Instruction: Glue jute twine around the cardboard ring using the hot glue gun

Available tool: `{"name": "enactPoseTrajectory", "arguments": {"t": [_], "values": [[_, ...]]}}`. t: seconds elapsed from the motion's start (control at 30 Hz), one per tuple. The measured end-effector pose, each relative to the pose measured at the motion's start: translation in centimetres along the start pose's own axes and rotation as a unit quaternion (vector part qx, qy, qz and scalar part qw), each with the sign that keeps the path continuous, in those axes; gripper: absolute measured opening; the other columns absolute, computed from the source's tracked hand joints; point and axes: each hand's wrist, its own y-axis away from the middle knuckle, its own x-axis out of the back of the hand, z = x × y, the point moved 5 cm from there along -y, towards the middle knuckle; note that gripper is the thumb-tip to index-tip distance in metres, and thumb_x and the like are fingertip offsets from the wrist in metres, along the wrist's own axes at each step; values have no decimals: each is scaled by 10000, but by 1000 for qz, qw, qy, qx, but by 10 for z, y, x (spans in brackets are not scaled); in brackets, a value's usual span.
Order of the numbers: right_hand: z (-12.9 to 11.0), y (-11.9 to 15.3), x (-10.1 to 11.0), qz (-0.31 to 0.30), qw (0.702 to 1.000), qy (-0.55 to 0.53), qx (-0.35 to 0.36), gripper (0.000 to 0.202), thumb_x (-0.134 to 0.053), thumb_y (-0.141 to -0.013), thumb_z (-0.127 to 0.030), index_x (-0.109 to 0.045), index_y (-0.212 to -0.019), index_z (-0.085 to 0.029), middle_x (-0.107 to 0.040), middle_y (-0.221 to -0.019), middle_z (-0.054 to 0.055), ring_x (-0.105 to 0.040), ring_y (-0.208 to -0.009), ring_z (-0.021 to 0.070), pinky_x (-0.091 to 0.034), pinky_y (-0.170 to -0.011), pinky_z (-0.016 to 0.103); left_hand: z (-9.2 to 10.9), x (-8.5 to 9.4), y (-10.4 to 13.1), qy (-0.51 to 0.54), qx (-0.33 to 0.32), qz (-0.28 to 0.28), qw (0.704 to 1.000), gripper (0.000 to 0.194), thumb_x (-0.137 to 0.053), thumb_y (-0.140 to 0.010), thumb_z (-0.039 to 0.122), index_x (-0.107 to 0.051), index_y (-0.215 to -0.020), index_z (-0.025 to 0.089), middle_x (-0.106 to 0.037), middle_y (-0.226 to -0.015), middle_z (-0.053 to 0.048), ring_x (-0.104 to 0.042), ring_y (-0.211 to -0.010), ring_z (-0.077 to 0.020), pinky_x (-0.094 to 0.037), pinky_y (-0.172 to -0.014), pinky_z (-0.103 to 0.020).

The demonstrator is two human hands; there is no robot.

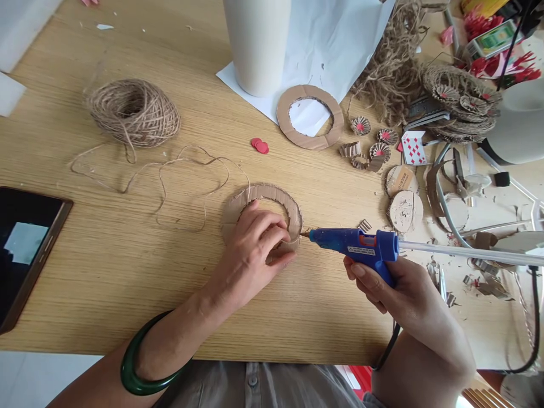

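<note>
Just below the centre of the frame, the left hand (250, 255) bends its fingers over the cardboard ring (274, 194) on the bench (204, 306), and the right hand (399, 289) has its fingers closed round the blue glue gun (355, 242), nozzle at the ring's right edge. With left fingertips so near that nozzle, a small slip could burn them. The loose twine (164, 164) trailing at centre left might snag or stick in stray glue, dragging the ring askew.

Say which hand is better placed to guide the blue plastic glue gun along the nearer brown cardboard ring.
Right, likely: the right hand grips the glue gun, its nozzle at the ring; the left hand touches the ring.
</note>
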Motion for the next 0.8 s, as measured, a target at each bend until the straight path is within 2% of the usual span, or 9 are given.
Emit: {"name": "enactPoseTrajectory", "arguments": {"t": [0.2,0.4,0.53,0.7,0.8], "values": [[10,0,0,0,1000,23,-13,544,-555,-906,-695,-640,-808,-166,-486,-574,-14,-403,-436,92,-334,-364,238,0,-1,0,4,3,-10,1000,135,-736,-854,115,-638,-926,173,-614,-1057,-47,-603,-1056,-203,-338,-1233,-563],[4,1,1,4,1000,9,-12,519,-584,-903,-668,-651,-798,-164,-546,-611,13,-413,-447,90,-344,-366,234,2,-1,0,-12,-15,-5,1000,127,-723,-864,119,-632,-932,176,-632,-1061,-49,-623,-1043,-208,-352,-1221,-571],[0,1,3,39,999,-6,-15,494,-621,-894,-637,-692,-862,-150,-582,-642,32,-441,-473,100,-354,-371,231,2,-1,0,-12,-19,-7,1000,131,-720,-867,122,-629,-942,180,-647,-1036,-42,-633,-1010,-198,-350,-1220,-572],[2,0,1,12,999,-2,-31,512,-612,-886,-655,-668,-814,-151,-574,-640,32,-429,-460,96,-362,-376,239,2,0,-1,-12,-20,-4,1000,137,-722,-862,115,-629,-942,175,-653,-1034,-47,-631,-1017,-203,-356,-1215,-575],[-1,0,3,26,1000,0,-14,486,-613,-898,-632,-671,-828,-154,-568,-637,25,-432,-463,96,-351,-371,231,3,0,-1,-10,-18,-4,1000,129,-719,-867,116,-630,-942,173,-656,-1031,-52,-628,-1016,-204,-361,-1208,-583]]}}
